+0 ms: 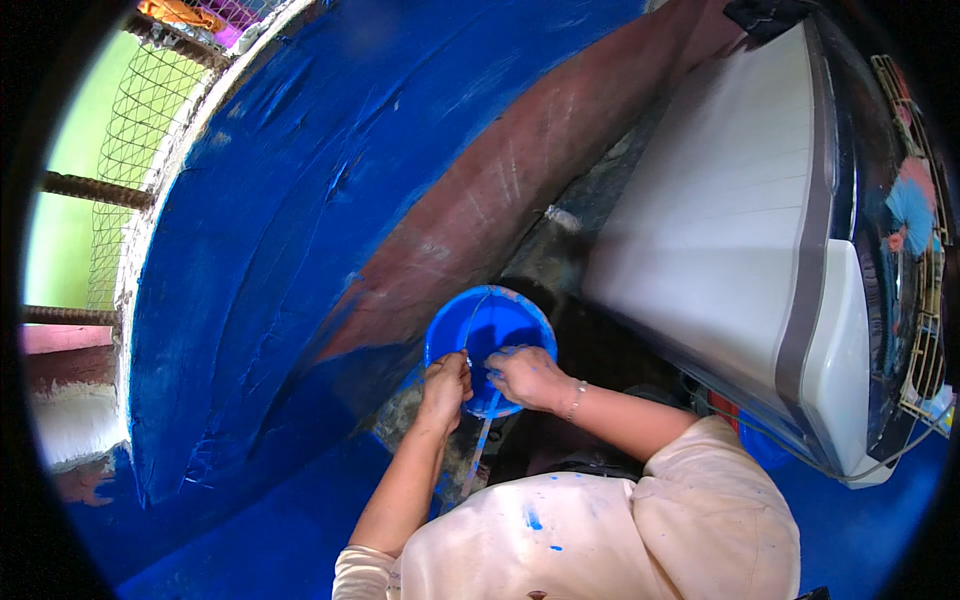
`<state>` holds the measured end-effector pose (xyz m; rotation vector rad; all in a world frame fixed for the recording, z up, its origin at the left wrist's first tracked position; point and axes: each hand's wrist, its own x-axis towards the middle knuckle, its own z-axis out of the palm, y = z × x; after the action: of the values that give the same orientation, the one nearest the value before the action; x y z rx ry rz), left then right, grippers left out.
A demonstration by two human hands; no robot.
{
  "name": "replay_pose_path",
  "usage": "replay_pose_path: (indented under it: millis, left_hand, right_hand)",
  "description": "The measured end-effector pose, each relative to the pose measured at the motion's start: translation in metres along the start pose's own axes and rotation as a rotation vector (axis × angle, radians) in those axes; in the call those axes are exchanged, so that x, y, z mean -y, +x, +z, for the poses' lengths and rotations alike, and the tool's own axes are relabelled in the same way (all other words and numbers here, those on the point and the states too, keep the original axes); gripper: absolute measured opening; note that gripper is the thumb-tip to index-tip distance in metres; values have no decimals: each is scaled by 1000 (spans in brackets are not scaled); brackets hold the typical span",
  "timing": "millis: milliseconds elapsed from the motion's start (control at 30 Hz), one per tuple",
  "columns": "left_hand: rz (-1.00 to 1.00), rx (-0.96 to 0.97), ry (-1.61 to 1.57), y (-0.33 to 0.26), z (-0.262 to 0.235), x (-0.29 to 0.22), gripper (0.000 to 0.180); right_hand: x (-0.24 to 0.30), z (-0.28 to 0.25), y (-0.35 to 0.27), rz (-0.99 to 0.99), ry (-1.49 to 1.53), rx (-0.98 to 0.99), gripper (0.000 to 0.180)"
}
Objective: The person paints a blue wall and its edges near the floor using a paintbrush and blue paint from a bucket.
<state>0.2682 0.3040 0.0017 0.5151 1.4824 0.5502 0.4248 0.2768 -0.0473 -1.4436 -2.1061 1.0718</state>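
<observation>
Two bare hands, both at the near rim of one round blue bucket of blue paint, low in the middle of the view. Left hand: forearm rising from the lower edge, fingers curled shut around the bucket's thin wire handle where it meets the rim. Right hand: forearm entering from the right, bent at the wrist, a bracelet on it, fingers smeared with blue and closed on the near rim of the bucket, just beside the left hand. One thin stick or brush handle, paint-stained, hanging below the hands; which hand holds it cannot be told. Surroundings: blue-painted wall with a bare reddish band to the left, white appliance to the right, paint-spattered pale shirt at the bottom.
</observation>
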Motion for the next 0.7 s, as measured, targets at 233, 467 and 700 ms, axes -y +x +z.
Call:
replay_pose_path:
  millis: [233,467,700]
  left_hand:
    - [18,45,-78,-4,6,-5,33]
    - [10,31,-76,-4,-4,-4,34]
    - [20,44,-88,-13,-31,17,31]
  right_hand:
    - [-7,-25,-29,92,374,-242,17]
    - [-44,-1,-38,376,704,-290,18]
    - [-44,20,-34,426,512,-172,21]
